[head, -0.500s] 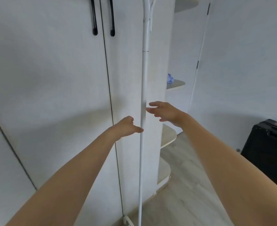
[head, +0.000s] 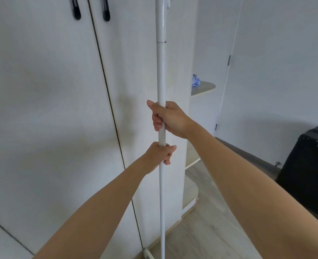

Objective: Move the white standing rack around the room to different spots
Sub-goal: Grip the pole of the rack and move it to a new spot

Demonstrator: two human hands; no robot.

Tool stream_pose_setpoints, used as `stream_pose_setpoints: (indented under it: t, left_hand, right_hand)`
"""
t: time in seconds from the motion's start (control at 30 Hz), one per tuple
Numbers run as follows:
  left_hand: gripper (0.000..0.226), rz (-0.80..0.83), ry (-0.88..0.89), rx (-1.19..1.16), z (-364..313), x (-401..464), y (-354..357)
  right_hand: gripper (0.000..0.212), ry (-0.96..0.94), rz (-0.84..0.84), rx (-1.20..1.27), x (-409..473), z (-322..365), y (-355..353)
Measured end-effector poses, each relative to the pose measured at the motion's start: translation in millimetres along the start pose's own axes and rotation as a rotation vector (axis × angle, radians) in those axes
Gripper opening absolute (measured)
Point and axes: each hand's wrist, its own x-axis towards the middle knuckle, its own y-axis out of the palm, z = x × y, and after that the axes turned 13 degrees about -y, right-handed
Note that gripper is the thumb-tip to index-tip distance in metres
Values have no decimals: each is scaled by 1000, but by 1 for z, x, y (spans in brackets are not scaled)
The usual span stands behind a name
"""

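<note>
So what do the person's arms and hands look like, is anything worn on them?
Both arms are bare as far up as the view shows: no sleeves, gloves, watch or bracelets. The left hand and right hand show no rings or markings that I can make out.

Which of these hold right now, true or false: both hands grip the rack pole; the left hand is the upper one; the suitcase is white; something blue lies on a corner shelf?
1. Both hands grip the white rack pole. True.
2. The left hand is the upper one. False: the right hand is higher.
3. The suitcase is white. False: it is black.
4. A blue item lies on a corner shelf. True.
</note>
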Motion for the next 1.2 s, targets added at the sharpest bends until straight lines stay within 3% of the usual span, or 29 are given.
stream_pose_setpoints:
  t: [0.37,0.6,0.93,1.2]
  left_hand:
    - [37,82,47,52,-28,55,62]
    - [38,183,80,147,-61,77,157]
    - [20,265,38,118,-127,108,314]
    - [26,337,93,190,-165,140,418]
  right_hand:
    - [47,32,-319,-123,-1,-2,-62]
    - [45,45,-456,-178,-30,3,-155]
    - [43,70,-512,-236,-72,16,-321]
    - [43,75,-592,-284,-97,17,-431]
